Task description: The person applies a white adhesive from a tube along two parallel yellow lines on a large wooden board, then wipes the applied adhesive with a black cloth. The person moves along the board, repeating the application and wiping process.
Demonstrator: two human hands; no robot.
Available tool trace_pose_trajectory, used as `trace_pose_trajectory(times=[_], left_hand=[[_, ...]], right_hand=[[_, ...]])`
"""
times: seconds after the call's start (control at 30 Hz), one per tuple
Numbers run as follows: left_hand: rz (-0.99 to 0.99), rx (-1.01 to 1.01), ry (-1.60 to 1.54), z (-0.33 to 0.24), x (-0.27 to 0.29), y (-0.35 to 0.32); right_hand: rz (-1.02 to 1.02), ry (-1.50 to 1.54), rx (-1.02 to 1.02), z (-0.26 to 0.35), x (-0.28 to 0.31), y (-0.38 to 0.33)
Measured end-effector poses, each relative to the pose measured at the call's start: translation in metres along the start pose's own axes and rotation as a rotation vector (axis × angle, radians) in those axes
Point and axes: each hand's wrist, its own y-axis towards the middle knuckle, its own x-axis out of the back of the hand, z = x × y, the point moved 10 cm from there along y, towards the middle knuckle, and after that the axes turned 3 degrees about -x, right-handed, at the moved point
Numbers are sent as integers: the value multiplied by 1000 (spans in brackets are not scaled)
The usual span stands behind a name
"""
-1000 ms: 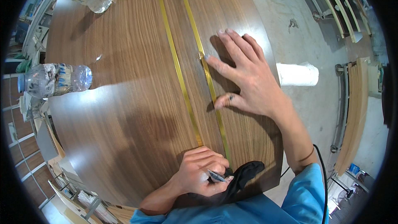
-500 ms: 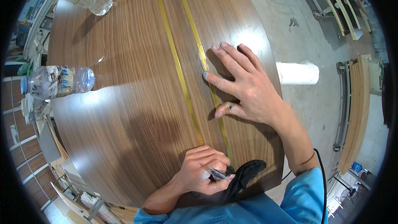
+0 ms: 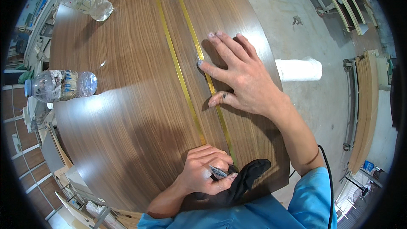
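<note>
Fingers of the right hand are spread wide, palm down, with nothing gripped between them. The index finger crosses the right gold strip, its tip just at the strip's left edge, and the thumb lies over the same strip nearer the body. The other three fingertips reach over bare wood to the right of it.

The left hand is curled into a closed fist near the table's front edge — it holds a small flat grey piece, which looks like a thin blade or scraper, though the fist covers too much of it to be sure. A black cloth lies bunched just beside that fist and partly behind it.

As far as can be judged, both lines are laid: the right gold strip and the left gold strip run side by side along the wood-grained table, from the far rim of the view down to the left fist, with no break visible. The stretch under the right index finger and thumb is partly hidden — whether anything is left to do there does not show. The left gold strip lies apart from the right hand, a band of wood between; its near end meets the left knuckles.
</note>
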Motion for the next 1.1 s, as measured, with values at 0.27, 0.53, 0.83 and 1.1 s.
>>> trace_pose_trajectory(times=[0.27, 0.53, 0.83, 1.1], left_hand=[[-63, -1, -60, 1, 6, -4], [-91, -18, -28, -2, 11, -3], [-95, 4, -66, 2, 11, -7], [-432, 116, -559, 19, 35, -34]], right_hand=[[83, 104, -19, 2, 0, -27], [-4, -87, 23, -36, -14, 37], [152, 49, 51, -2, -8, -24], [163, 482, -168, 59, 22, -99]])
